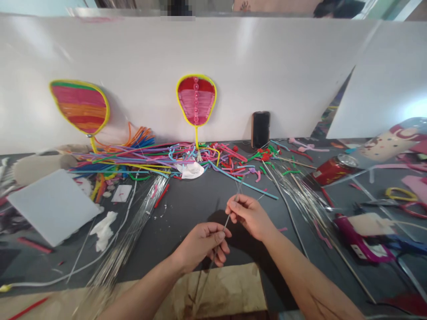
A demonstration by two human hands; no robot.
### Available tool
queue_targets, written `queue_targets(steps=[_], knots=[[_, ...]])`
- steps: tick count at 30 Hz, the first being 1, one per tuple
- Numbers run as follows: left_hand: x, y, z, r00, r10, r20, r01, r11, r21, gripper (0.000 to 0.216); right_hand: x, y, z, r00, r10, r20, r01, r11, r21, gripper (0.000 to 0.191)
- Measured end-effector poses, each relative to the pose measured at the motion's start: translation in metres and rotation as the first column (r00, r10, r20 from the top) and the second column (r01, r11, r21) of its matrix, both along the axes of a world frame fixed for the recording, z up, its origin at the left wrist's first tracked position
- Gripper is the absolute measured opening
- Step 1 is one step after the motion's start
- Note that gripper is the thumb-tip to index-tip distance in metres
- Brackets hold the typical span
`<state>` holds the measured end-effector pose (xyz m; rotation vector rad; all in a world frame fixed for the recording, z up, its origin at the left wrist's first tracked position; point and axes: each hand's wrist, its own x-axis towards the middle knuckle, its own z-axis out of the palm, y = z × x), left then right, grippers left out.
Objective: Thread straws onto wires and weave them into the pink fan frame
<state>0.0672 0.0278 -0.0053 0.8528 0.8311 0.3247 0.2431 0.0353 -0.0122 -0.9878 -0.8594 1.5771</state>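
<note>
Head view, hands curled, pinching wires

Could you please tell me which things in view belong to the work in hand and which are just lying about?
Seemingly in use: thin wires, held by left hand and right hand; probably the wire bundle to their left; perhaps the coloured stems.

Apparently just lying about: phone; red can; white tissue.

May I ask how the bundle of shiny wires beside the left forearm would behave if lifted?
The bundle of wires would probably feel springy rather than floppy, since most strands lie nearly straight. It is likely light for its length, the strands being so thin. Their shine and fanned near end suggest they may slip apart.
</note>
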Motion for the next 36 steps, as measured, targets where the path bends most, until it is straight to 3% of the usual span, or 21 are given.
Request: queue_targets(steps=[6,11,13,16,18,21,24,30,36], knots=[[-0.005,0.002,-0.002,0.987,-0.135,-0.084,0.136,0.991,0.006,0.033,0.023,0.012,0.004,0.953,-0.295,-0.065,0.296,0.955,0.01,0.02],[-0.006,0.001,-0.002,0.979,-0.185,-0.091,0.187,0.982,0.017,0.032,0.03,0.014,0.005,0.93,-0.363,-0.058,0.366,0.93,0.032,0.019],[-0.007,0.003,-0.001,0.991,-0.119,-0.057,0.121,0.992,0.024,0.032,0.026,0.012,0.003,0.943,-0.332,-0.003,0.331,0.941,0.074,0.028],[-0.01,0.012,0.002,0.995,0.092,0.03,-0.092,0.996,0.008,0.032,0.011,0.002,-0.003,0.938,-0.277,0.209,0.231,0.948,0.22,0.039],[-0.014,0.019,0.005,0.966,0.244,0.084,-0.244,0.97,-0.004,0.033,-0.001,-0.008,-0.005,0.889,-0.232,0.395,0.085,0.931,0.354,0.046],[-0.02,0.026,0.008,0.918,0.37,0.143,-0.373,0.928,-0.013,0.032,-0.017,-0.021,-0.007,0.752,-0.173,0.636,-0.212,0.85,0.482,0.061],[-0.022,0.027,0.008,0.899,0.409,0.156,-0.413,0.911,-0.008,0.031,-0.023,-0.026,-0.007,0.646,-0.182,0.742,-0.348,0.794,0.498,0.069],[-0.016,0.021,0.002,0.909,0.395,0.136,-0.395,0.918,-0.023,0.033,-0.021,-0.023,-0.011,0.627,-0.202,0.752,-0.344,0.795,0.5,0.065],[-0.013,0.018,0.0,0.916,0.377,0.136,-0.375,0.926,-0.045,0.033,-0.022,-0.023,-0.011,0.604,-0.229,0.763,-0.388,0.752,0.533,0.066]])
